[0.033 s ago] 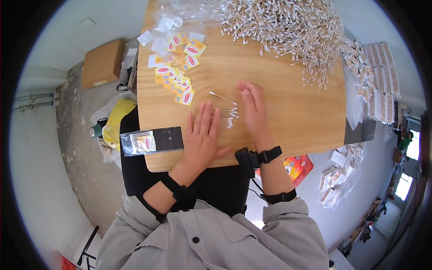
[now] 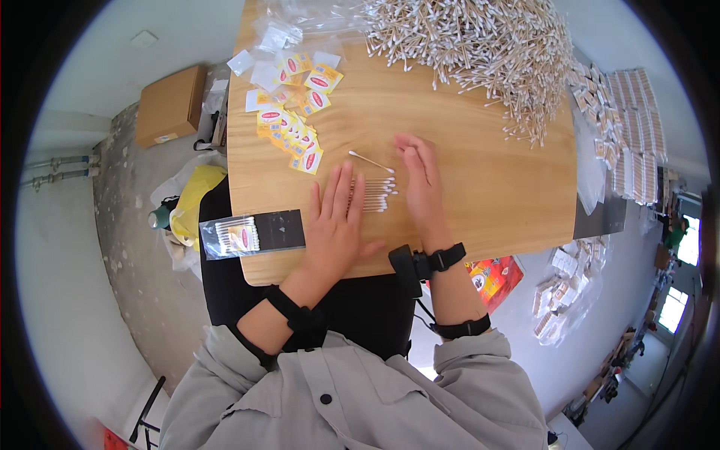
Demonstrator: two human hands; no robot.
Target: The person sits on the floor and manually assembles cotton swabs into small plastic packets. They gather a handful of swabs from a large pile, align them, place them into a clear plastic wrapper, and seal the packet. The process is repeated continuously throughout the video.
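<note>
My left hand lies flat with its fingers stretched out, over the left ends of a row of cotton swabs on the table. Their white tips stick out to the right of the fingers. One loose cotton swab lies slantwise just above the row. To the right of the tips, my right hand rests on its edge, fingers bent and close together. Whether it holds anything is hidden. Left of my left hand, a clear bag with swabs and a yellow-white card lies on a black strip.
A big heap of cotton swabs covers the table's far right. Yellow-white printed cards and clear plastic bags lie at the far left. Packed bundles stand beyond the right edge. A cardboard box sits on the left.
</note>
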